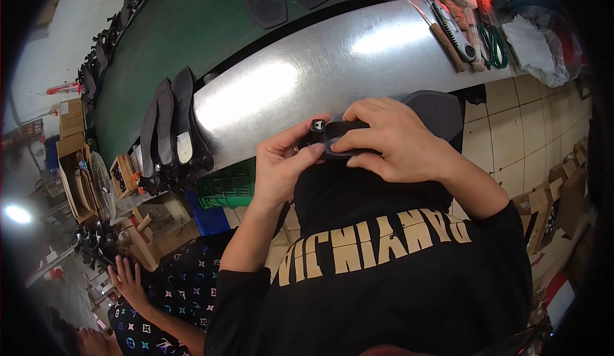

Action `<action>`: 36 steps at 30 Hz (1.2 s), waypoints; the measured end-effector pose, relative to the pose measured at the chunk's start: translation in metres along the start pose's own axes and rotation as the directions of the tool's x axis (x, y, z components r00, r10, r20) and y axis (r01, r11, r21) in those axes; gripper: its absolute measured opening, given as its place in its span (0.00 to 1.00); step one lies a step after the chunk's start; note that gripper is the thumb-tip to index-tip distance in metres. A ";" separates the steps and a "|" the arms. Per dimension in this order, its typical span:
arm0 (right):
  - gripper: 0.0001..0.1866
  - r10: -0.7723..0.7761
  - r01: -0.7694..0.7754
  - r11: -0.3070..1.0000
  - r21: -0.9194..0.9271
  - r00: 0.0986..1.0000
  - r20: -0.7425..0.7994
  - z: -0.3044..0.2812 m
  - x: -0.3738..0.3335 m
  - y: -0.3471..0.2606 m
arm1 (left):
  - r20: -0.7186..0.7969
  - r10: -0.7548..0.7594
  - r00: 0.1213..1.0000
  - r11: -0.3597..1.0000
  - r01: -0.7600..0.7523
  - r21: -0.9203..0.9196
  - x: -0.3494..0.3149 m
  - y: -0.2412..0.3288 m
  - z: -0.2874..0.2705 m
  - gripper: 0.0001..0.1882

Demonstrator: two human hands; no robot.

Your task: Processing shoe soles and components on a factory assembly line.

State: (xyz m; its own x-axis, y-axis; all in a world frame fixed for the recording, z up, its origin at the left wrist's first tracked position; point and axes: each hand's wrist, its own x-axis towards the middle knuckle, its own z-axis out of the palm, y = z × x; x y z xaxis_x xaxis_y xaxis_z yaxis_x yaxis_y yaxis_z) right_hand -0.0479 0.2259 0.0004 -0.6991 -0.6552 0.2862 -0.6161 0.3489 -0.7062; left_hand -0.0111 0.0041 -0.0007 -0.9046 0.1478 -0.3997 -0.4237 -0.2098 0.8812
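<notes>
Probably light, pliable: dark shoe piece [338,129], best held by side edges. Left hand [280,159] closed round left end; right hand [403,142] half-curled, pinching rim.

Metal top [320,62]: passage across the middle toward the green belt [192,36]. Obstacles: shoes [165,116], left end; tools [451,28] and plastic bag [537,46], right end; left hand [280,161] and right hand [400,142], near edge.

One bare left hand [284,164] and one bare right hand [400,140] show mid-frame, one green plastic crate [227,189] left of centre, one wooden-handled metal awl [446,46] and one pair of green-handled scissors [493,36] at upper right.
</notes>
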 end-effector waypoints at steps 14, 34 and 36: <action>0.14 0.172 -0.157 0.961 0.229 0.984 -0.048 0.022 -0.009 0.001 | -0.072 0.154 0.985 0.983 -0.146 0.109 0.003 -0.013 0.003 0.18; 0.08 0.112 -0.072 0.989 0.127 0.931 -0.346 0.034 -0.015 -0.001 | -0.049 -0.127 0.991 0.966 0.135 0.221 0.001 -0.012 0.002 0.15; 0.09 0.080 -0.047 0.994 0.099 0.931 -0.357 0.035 -0.015 -0.003 | -0.033 -0.109 0.993 0.961 0.114 0.253 0.001 -0.018 0.000 0.15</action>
State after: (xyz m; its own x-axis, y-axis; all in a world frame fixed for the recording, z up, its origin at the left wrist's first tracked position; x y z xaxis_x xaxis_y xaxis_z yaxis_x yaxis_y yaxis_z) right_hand -0.0229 0.2112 -0.0239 -0.8294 -0.3424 0.4413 -0.5434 0.3118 -0.7794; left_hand -0.0038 0.0084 -0.0170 -0.8541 0.1375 -0.5015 -0.4983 0.0595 0.8650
